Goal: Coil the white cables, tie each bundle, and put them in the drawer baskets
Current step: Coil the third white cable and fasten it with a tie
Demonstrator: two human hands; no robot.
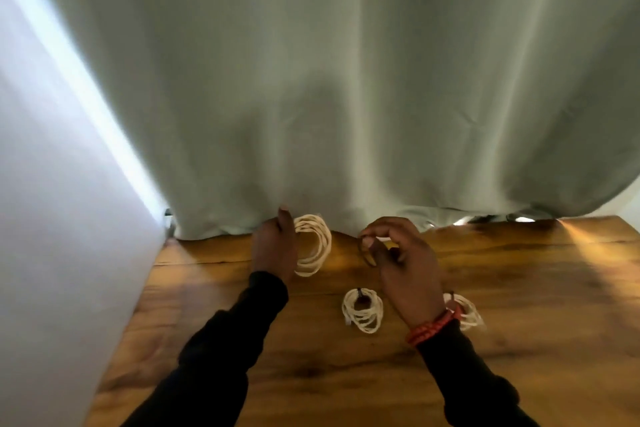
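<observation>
Left hand [275,246] gripping white coiled cable [313,244] near wooden table's [519,322] far edge; right hand [403,263] pinching thin dark tie [366,253].

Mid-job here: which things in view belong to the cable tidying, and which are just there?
Job:
- coil held in left hand
- dark tie pinched by right hand
- tied coil on table
- third coil, partly behind the wrist

Not the job:
- curtain
- orange bracelet

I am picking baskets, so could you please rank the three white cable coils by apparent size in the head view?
1. Coil in the left hand, largest.
2. Middle tied coil.
3. Coil behind the right wrist: mostly hidden, so its rank is unsure.
</observation>
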